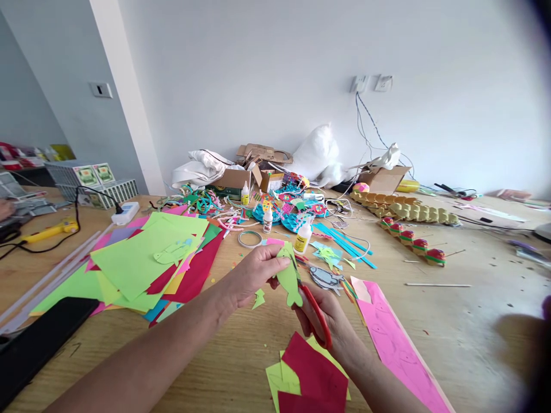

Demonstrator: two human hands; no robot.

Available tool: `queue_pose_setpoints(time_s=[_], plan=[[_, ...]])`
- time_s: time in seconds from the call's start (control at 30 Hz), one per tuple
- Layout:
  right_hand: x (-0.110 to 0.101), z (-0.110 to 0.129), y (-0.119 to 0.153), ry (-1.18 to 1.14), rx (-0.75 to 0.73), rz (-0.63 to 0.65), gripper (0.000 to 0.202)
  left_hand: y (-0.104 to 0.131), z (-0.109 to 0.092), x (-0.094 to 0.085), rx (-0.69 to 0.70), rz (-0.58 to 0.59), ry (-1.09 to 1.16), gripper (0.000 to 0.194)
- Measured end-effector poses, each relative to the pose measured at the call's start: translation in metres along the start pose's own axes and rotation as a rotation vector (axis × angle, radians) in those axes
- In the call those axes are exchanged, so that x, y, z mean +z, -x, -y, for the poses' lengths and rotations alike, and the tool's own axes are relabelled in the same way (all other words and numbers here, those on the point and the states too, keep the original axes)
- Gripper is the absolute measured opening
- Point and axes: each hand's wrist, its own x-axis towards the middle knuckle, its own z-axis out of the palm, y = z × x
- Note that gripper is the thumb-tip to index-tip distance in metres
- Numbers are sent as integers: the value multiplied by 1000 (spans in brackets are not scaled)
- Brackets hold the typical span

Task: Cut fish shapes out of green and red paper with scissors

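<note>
Table (465,310) spreads under and all around the grip. Paper pile (142,258), mostly green on top, lies left of the grip. Pink strip (396,344) with drawn outlines runs right of it, toward the near edge. Black slab (47,350) sits far left, near side. Red scrap (316,373) lies just below the grip, over light green pieces. Right hand (331,318) is wrapped round the red handles of the scissors (319,314), blades pointing up along the fish's right edge; can't really tell if they're biting paper. Left hand (258,267) pinches the green fish (289,284), thumb on top, tail toward the wearer. Grey fish (326,279) lies just right of the grip. Glue bottle (303,238) stands upright just beyond.
</note>
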Motion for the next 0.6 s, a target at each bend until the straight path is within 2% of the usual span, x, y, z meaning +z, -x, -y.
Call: queue_pose_setpoints(time_s=[0.3,0.6], plan=[[-3,3,4,-33,-42,83,42,2,1,2,40,15,-38,21],[-3,-4,3,-64,-50,71,41,1,1,2,29,20,-21,19]])
